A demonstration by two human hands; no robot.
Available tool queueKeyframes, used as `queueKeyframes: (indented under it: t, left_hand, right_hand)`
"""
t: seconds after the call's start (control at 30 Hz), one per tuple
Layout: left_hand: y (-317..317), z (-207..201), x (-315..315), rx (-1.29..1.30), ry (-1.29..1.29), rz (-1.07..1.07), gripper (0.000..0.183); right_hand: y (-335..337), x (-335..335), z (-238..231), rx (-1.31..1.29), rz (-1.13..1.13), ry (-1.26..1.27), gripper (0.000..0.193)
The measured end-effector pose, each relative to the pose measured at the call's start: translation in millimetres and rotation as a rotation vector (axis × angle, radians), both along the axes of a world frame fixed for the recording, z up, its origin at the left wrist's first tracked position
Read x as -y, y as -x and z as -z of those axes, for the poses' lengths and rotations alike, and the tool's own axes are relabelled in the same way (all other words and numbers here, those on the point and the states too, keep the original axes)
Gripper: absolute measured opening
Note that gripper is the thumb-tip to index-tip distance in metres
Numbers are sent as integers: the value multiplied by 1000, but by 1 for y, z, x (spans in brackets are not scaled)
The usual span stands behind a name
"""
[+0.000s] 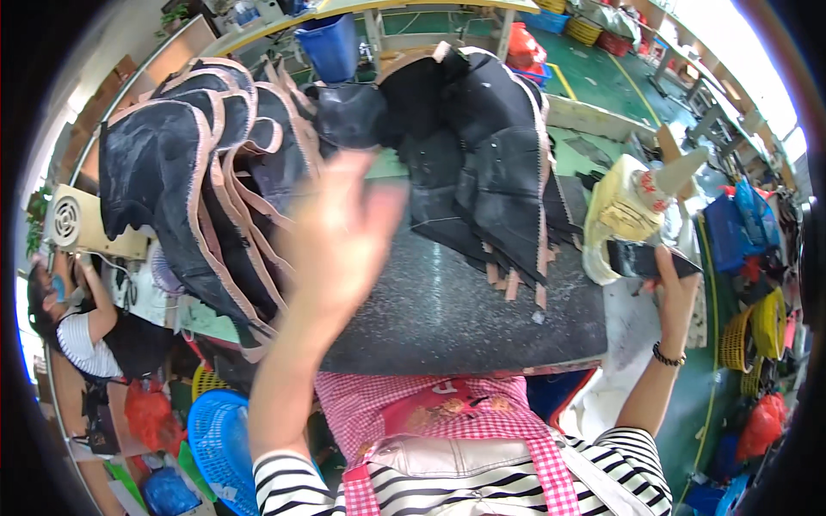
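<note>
My left hand (344, 228) is over the worktop and smeared by motion. Its thumb stands apart from the fingers, and I see nothing held between them. Beside it on the left lies a fanned stack of black shoe-upper pieces (159, 155) with beige edging. More black upper pieces (495, 155) are spread to its right, some hanging toward me. At the right, my right hand (675, 279) grips a small black piece (637, 258). That piece is right by a yellowed, crusted container (624, 211), with a white cone-tipped bottle (667, 181) against it.
A dark, speckled board (447, 314) covers the near worktop. A blue bin (329, 47) stands beyond it. Blue basket (219, 447) and red bag (155, 417) are low on the left, near another person (86, 331). Yellow baskets (740, 340) stand on the right.
</note>
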State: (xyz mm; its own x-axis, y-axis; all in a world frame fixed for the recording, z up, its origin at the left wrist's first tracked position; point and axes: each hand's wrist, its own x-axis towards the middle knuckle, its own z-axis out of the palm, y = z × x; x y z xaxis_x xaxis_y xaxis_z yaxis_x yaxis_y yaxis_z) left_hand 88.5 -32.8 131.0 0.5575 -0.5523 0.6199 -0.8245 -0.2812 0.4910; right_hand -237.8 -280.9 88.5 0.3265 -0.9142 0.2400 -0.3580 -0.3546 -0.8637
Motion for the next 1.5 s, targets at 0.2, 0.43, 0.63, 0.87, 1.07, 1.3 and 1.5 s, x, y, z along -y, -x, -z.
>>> queueKeyframes:
  t: [0.2,0.43,0.63,0.87,1.07,1.3,1.5]
  left_hand:
    - [-3,134,165,-67,-126,-189,64]
    - [-45,120,128,-479,-115,248,34]
    - [-31,77,3,-15,-192,-41,57]
    - [44,141,32,72,-590,150,70]
    - [46,100,3,-43,-603,477,47]
    - [56,97,21,-147,-383,467,40]
    - [52,148,68,-169,-206,453,13]
  right_hand:
    - [-14,1,-5,48,-25,12,31]
    - [-4,26,0,-196,-48,51,35]
    - [-5,25,35,-337,-46,265,37]
    - [-25,14,34,-445,-28,316,43]
    - [-17,11,34,-474,14,323,42]
    - [-28,17,41,-612,30,305,41]
    - [-17,16,41,-470,5,265,41]
